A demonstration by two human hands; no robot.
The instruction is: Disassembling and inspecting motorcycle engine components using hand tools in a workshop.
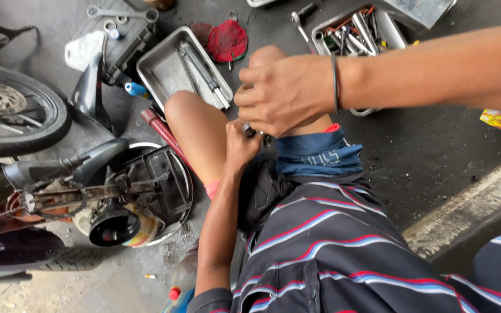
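My left hand (240, 148) reaches up from below, between my bare knees, and grips a small dark metal part (248, 130). From the right, my right hand (282, 93), with a thin black band on the wrist, comes down over it. Its fingers curl onto the top of the same part. Most of the part is hidden by the two hands. I crouch in a striped shirt and blue shorts over a dark greasy floor.
A steel tray (163, 72) with long tools lies past my left knee, and a second tray (355, 32) of wrenches sits at the back right. A red round cloth (227, 40), a motorcycle wheel (13, 110), stripped scooter parts (117, 191) and a concrete kerb (476, 203) surround me.
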